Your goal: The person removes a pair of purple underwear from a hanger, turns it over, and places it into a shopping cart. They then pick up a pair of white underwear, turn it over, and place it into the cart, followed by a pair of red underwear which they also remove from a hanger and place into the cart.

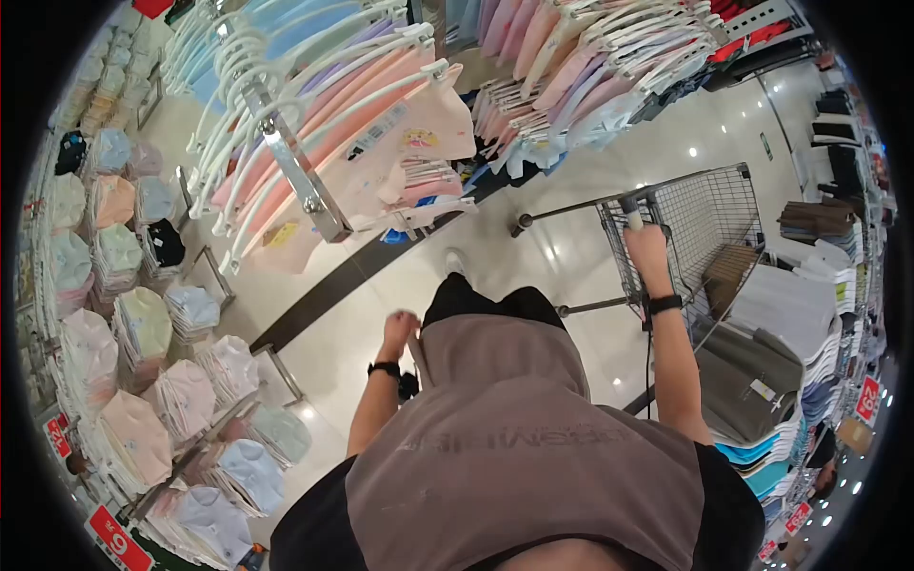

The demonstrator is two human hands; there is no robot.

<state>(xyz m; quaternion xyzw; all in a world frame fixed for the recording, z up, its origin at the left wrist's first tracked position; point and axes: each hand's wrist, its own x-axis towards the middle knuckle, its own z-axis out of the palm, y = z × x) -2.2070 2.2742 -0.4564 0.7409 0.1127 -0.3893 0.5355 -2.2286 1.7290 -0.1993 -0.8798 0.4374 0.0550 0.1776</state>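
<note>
My right hand [647,249] is wrapped round the handle [629,211] of a wire shopping cart [709,205] on my right. A brown item [728,271] shows inside the cart's basket. My left hand [401,328] hangs beside my body with its fingers curled. Whether anything is in those fingers cannot be made out. Both wrists wear black bands. In front of me, left of centre, a metal rail [290,171] carries pastel children's clothes [381,157] on white hangers.
Hanging stacks of pastel garments [143,324] line the left side, with red price signs [119,538]. A second rack of clothes [590,71] stands ahead. Grey shirts [743,376] hang at the right, close to the cart. A dark strip [357,276] crosses the shiny floor [505,257].
</note>
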